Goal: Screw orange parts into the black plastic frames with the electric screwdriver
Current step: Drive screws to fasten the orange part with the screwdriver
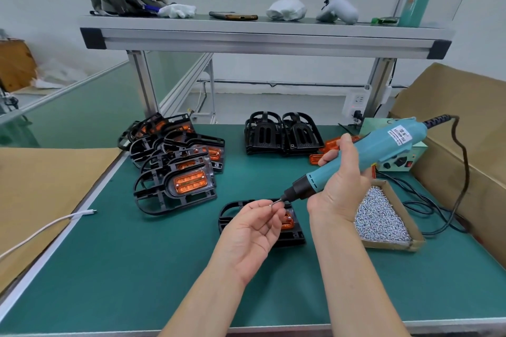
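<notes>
On the green bench mat [137, 268], just below both hands, a flat black plastic frame [294, 238] with its orange insert [287, 223] is laid, long axis roughly nine to three. A teal electric screwdriver [377, 153] is gripped by the right hand [339, 189], bit slanted toward eight o'clock. A small silver screw [271, 204] is pinched at its tip by the nearer left hand [252, 230].
</notes>
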The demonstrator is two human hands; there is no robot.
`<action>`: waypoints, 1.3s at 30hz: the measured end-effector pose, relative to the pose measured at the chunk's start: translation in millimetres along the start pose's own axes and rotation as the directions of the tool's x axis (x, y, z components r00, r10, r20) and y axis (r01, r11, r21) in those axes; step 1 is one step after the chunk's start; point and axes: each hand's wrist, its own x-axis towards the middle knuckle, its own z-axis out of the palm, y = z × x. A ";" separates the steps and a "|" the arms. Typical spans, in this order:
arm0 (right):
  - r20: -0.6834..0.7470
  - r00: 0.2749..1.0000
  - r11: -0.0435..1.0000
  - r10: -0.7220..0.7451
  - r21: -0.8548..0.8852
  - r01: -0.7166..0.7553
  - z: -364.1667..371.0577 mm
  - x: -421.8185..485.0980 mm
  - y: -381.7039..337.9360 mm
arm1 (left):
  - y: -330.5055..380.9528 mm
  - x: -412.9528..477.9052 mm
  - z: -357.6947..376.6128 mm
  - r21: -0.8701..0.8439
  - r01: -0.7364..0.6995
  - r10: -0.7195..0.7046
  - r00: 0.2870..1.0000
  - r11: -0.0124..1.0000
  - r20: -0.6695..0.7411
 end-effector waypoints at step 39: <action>-0.056 0.987 0.984 0.153 -0.080 -0.157 4.8 25.4 27.2 | 9.4 1.8 -41.7 0.892 -0.451 0.724 0.605 -0.030 0.330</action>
